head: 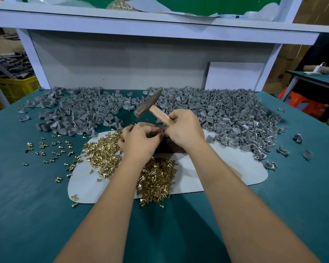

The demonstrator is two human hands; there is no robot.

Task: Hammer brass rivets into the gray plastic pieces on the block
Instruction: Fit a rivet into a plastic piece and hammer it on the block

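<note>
Right hand [182, 130] grips hammer [150, 108], head raised; left hand [139, 141] pinches something hidden over dark block [164, 148]; rivets [156, 181] heaped on bench [27, 205], gray pieces [226, 114] behind; risk: blow striking nearby fingers, or skewed rivet jamming.

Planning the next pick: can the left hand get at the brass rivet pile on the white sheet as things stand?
Probably yes. The left hand sits right over the brass rivet pile, with nothing between; its fingers are busy at the block, though.
</note>
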